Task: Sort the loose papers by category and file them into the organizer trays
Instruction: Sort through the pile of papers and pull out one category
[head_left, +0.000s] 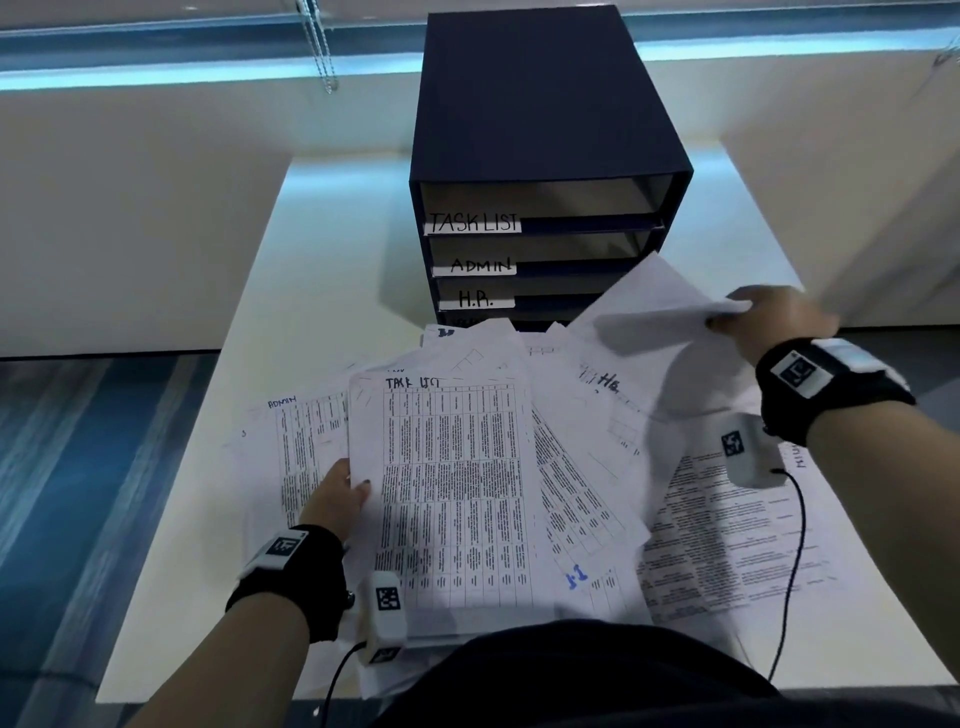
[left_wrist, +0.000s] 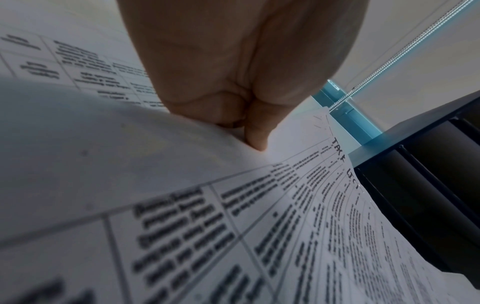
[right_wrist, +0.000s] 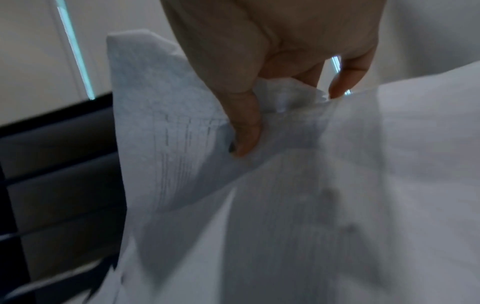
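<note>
A dark blue organizer (head_left: 550, 124) stands at the table's far middle, its trays labelled TASK LIST (head_left: 474, 222), ADMIN (head_left: 480, 265) and H.R. (head_left: 475, 299). Loose printed papers (head_left: 587, 493) lie fanned in front of it. My left hand (head_left: 340, 493) pinches the left edge of a small stack headed TASK LIST (head_left: 452, 499), thumb on top; the same stack (left_wrist: 298, 216) fills the left wrist view. My right hand (head_left: 769, 317) grips a raised blank-backed sheet (head_left: 649, 312) by its right edge, in front of the lower trays. Thumb and fingers crumple that sheet (right_wrist: 285, 174) in the right wrist view.
A sheet headed ADMIN (head_left: 301, 441) lies at the left of the pile, one marked HR (head_left: 608, 384) towards the right. White walls flank the white table (head_left: 311, 291). A blind's bead chain (head_left: 319, 47) hangs at the back left. Blue carpet (head_left: 67, 467) lies to the left.
</note>
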